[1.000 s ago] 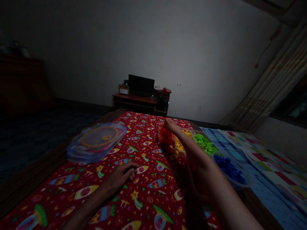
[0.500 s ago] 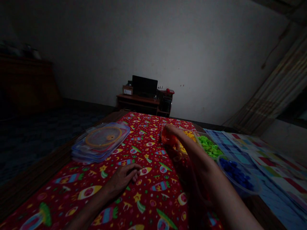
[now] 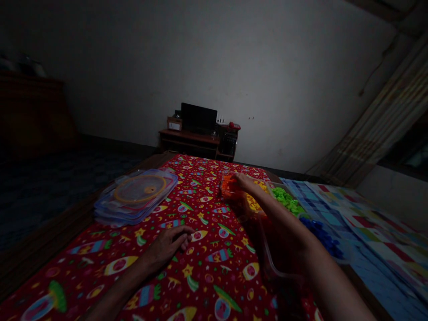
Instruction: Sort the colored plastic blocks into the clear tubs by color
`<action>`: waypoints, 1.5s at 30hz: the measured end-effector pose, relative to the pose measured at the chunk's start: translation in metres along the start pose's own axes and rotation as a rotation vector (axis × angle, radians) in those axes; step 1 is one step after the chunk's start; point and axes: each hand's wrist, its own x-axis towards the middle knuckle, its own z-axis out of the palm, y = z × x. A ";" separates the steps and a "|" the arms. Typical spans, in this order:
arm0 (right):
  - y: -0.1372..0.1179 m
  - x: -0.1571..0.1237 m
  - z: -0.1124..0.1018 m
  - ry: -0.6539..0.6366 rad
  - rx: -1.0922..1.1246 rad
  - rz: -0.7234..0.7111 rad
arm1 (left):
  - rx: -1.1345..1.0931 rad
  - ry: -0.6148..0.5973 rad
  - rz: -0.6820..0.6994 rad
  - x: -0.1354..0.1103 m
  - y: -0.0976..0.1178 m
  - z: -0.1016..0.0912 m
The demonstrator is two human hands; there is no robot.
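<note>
My left hand [image 3: 172, 243] rests on the red patterned cloth [image 3: 197, 267], fingers loosely bent, with nothing in it. Farther off, my right hand [image 3: 243, 182] reaches down into a clear plastic container of small orange pieces [image 3: 230, 185]. Its fingertips are hidden, so I cannot make out whether they grip a piece. Beside it stand containers of yellow pieces [image 3: 254, 201], green pieces [image 3: 288, 201] and dark blue pieces [image 3: 323, 236], partly covered by my right forearm. Nearer me, a clear container [image 3: 267, 254] with dark red contents lies under that forearm.
A stack of clear lids [image 3: 137, 196] with blue rims and a yellow ring lies on the left of the cloth. Blue checked and multicoloured bedding [image 3: 368, 214] spreads to the right. A desk with a monitor [image 3: 199, 118] stands against the far wall.
My right hand has shifted slightly right over the orange container, leaving more of its orange pieces showing. My left hand keeps its place on the cloth. The view has tilted slightly.
</note>
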 end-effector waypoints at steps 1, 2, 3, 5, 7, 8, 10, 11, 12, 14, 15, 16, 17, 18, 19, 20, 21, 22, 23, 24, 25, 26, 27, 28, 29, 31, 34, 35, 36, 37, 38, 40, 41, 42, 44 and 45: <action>0.000 -0.002 0.001 0.024 -0.009 0.011 | 0.001 0.003 0.000 0.000 0.000 0.000; -0.001 -0.004 0.001 0.045 -0.019 0.027 | 0.001 0.005 0.000 -0.001 0.001 0.000; -0.002 -0.005 0.001 0.061 -0.025 0.043 | 0.000 0.005 -0.001 -0.001 0.000 0.000; -0.004 -0.006 0.000 0.082 -0.030 0.063 | -0.005 0.003 0.002 0.000 -0.001 0.000; -0.007 -0.006 -0.001 0.083 -0.025 0.069 | -0.009 -0.009 0.007 0.001 -0.003 0.000; -0.009 -0.006 -0.003 0.076 -0.020 0.065 | -0.009 -0.014 0.012 0.001 -0.005 0.000; -0.012 -0.006 -0.008 0.060 -0.011 0.056 | -0.011 -0.015 0.022 0.002 -0.006 0.000; -0.014 -0.006 -0.011 0.059 -0.006 0.053 | -0.012 -0.013 0.024 0.003 -0.007 0.000; -0.015 -0.007 -0.015 0.063 -0.003 0.052 | -0.012 -0.008 0.023 0.003 -0.007 0.000; -0.018 -0.012 -0.024 0.080 -0.003 0.050 | -0.007 -0.007 0.018 0.002 -0.007 0.000; -0.021 -0.016 -0.027 0.088 -0.003 0.047 | -0.004 -0.007 0.015 0.002 -0.007 0.000; -0.023 -0.021 -0.029 0.091 -0.006 0.038 | -0.003 -0.009 0.017 0.002 -0.007 0.000; -0.026 -0.028 -0.029 0.084 -0.015 0.027 | -0.004 -0.012 0.017 0.002 -0.006 0.000; -0.030 -0.035 -0.028 0.070 -0.035 0.020 | -0.009 -0.013 0.017 0.002 -0.006 0.000; -0.034 -0.043 -0.026 0.056 -0.067 0.015 | -0.014 -0.011 0.014 0.002 -0.006 0.000; -0.038 -0.051 -0.023 0.044 -0.107 0.015 | -0.016 -0.010 0.010 0.002 -0.006 0.000; -0.042 -0.059 -0.020 0.035 -0.151 0.021 | -0.018 -0.009 0.007 0.002 -0.006 0.001; -0.047 -0.065 -0.017 0.028 -0.193 0.036 | -0.018 -0.009 0.009 0.003 -0.007 0.001; -0.051 -0.070 -0.014 0.020 -0.228 0.056 | -0.016 -0.011 0.016 0.003 -0.008 0.001; -0.055 -0.073 -0.013 0.000 -0.261 0.081 | -0.012 -0.015 0.027 0.003 -0.009 0.001; -0.059 -0.074 -0.013 -0.034 -0.292 0.113 | -0.006 -0.021 0.040 0.003 -0.010 0.001; -0.063 -0.074 -0.013 -0.076 -0.321 0.149 | 0.000 -0.026 0.052 0.004 -0.012 0.000; -0.066 -0.072 -0.015 -0.116 -0.347 0.180 | 0.006 -0.028 0.063 0.004 -0.013 0.000; -0.070 -0.069 -0.017 -0.150 -0.367 0.205 | 0.012 -0.029 0.071 0.004 -0.015 -0.001; -0.073 -0.066 -0.020 -0.173 -0.379 0.221 | 0.018 -0.028 0.078 0.005 -0.016 -0.001; -0.079 -0.061 -0.024 -0.188 -0.390 0.227 | 0.032 -0.019 0.090 0.005 -0.018 -0.001; -0.087 -0.060 -0.029 -0.184 -0.402 0.204 | 0.057 -0.012 0.096 0.003 -0.016 0.001; -0.090 -0.061 -0.030 -0.180 -0.403 0.192 | 0.062 -0.014 0.095 0.002 -0.015 0.003; -0.093 -0.063 -0.031 -0.176 -0.403 0.178 | 0.071 -0.013 0.097 0.001 -0.012 0.003; -0.096 -0.066 -0.031 -0.175 -0.403 0.159 | 0.088 0.000 0.112 0.001 -0.010 0.003; -0.100 -0.069 -0.031 -0.176 -0.403 0.138 | 0.118 0.029 0.146 0.001 -0.006 0.001; -0.110 -0.076 -0.029 -0.191 -0.408 0.093 | 0.215 0.146 0.257 0.005 0.000 -0.010; -0.114 -0.080 -0.028 -0.207 -0.408 0.075 | 0.277 0.224 0.319 0.009 0.002 -0.020; -0.119 -0.083 -0.026 -0.225 -0.407 0.058 | 0.334 0.314 0.366 0.015 0.004 -0.032; -0.126 -0.091 -0.024 -0.242 -0.396 0.025 | 0.438 0.477 0.367 0.028 0.001 -0.064; -0.129 -0.095 -0.023 -0.244 -0.388 0.012 | 0.491 0.542 0.342 0.035 -0.004 -0.082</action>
